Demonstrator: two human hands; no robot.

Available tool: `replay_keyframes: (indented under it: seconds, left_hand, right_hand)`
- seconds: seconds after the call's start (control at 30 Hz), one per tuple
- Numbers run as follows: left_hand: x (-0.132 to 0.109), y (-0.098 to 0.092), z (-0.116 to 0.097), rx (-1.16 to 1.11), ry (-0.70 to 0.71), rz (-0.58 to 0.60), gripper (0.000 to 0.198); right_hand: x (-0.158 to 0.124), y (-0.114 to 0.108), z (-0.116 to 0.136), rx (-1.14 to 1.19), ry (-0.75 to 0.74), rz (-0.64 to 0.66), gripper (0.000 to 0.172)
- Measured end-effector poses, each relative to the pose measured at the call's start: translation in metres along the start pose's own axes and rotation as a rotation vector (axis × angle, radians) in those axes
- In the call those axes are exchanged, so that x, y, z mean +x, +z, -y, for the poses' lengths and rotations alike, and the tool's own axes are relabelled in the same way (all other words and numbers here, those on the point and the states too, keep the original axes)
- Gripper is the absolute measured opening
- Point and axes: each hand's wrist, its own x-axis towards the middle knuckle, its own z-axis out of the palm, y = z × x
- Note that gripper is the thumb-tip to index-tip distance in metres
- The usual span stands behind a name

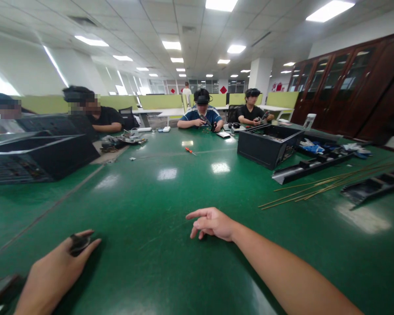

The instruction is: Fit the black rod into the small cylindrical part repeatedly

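Note:
My left hand [54, 267] is low on the left, just over the green table [144, 262]. Its thumb and fingers curve around a small dark rounded object [80, 244], mostly covered by the hand, so its kind does not show. My right hand [212, 224] hovers above the middle of the table with fingers apart and the index finger stretched to the left. Nothing is in it. Beyond it lies a screwdriver [190, 151] with an orange-red handle.
Black computer cases stand left [72, 153] and right [256, 148]. Thin brass-coloured rods [295, 192] and dark metal rails [311, 165] lie at right. A blurred dark thing [1, 291] is at lower left. Several co-workers sit across the table, one [200, 114] handling parts.

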Motion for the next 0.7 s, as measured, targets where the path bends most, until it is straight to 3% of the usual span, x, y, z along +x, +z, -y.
replay_keyframes:
  seconds: [0.07,0.13,0.23,0.33,0.47,0.7]
  left_hand:
    - [-0.012,-0.006,-0.043,-0.04,0.081,0.038,0.049]
    - [-0.025,-0.003,-0.088,-0.163,0.262,0.02,0.051]
    - [-0.042,0.015,-0.147,-0.325,0.531,0.087,0.04]
    - [-0.055,0.036,-0.184,-0.392,0.713,0.173,0.025]
    - [-0.061,0.05,-0.192,-0.437,0.706,0.233,0.034]
    - [-0.058,0.05,-0.179,-0.502,0.668,0.297,0.022]
  right_hand:
    - [0.001,0.0,-0.002,-0.024,-0.009,-0.023,0.06]
    - [0.002,-0.001,-0.004,-0.061,-0.047,-0.087,0.064]
    - [0.001,-0.004,-0.004,-0.183,-0.135,-0.228,0.065]
    - [-0.002,-0.009,-0.002,-0.343,-0.195,-0.281,0.061]
    - [-0.005,-0.01,0.0,-0.463,-0.222,-0.24,0.056]
    - [-0.004,-0.003,-0.004,-0.604,-0.21,-0.188,0.038]
